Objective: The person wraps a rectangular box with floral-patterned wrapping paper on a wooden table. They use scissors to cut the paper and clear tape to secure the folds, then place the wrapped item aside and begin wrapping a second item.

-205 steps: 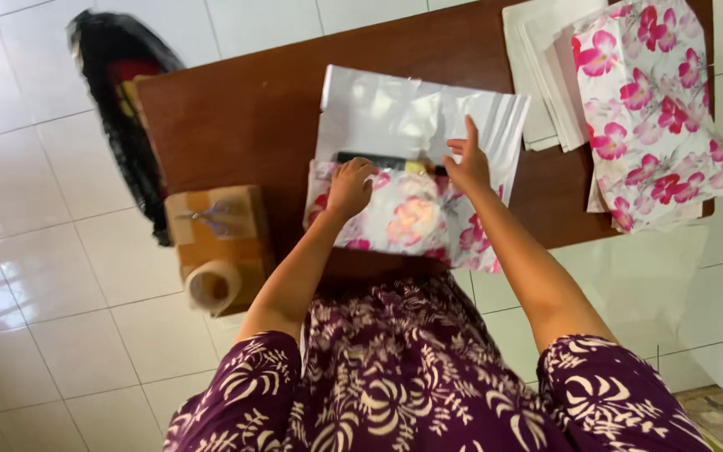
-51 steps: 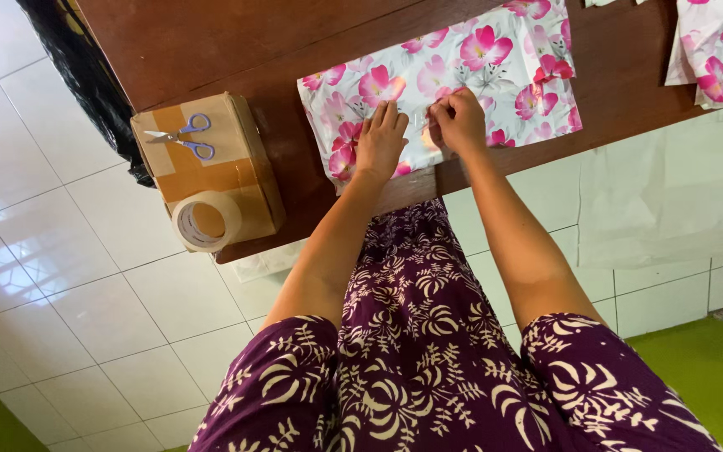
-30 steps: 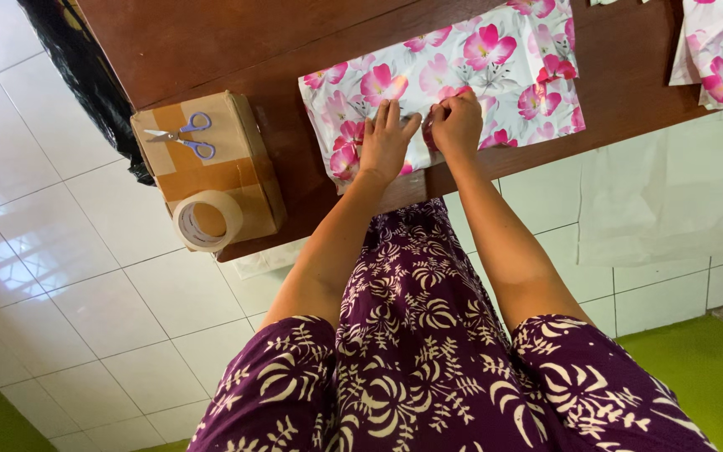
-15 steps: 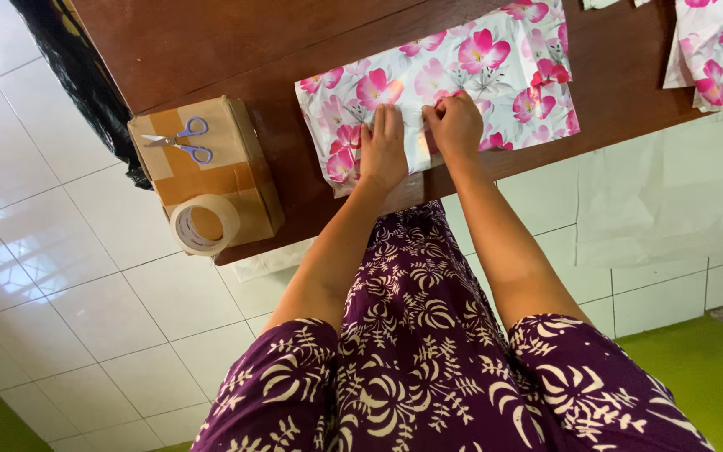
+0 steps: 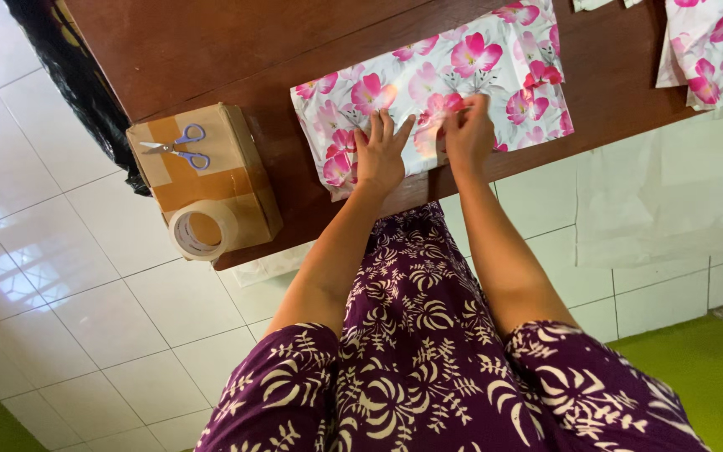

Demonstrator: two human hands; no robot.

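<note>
left hand [image 5: 380, 157] flat, fingers spread, right hand [image 5: 469, 134] pinching the near edge of the pink-flowered white plastic mailer bag [image 5: 428, 88] on the dark wooden bench [image 5: 211, 50]; bag lies flat, edge apparently unsealed.

floral packets [image 5: 713, 46] cut off at top right, black bag [image 5: 77, 84] partly out of frame (upper left)

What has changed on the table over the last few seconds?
The clear bag once open behind the floral cloth is gone from sight. Both hands, left hand and right hand, came together pressing near the cloth's front edge. Box, scissors and tape roll stayed put.
</note>
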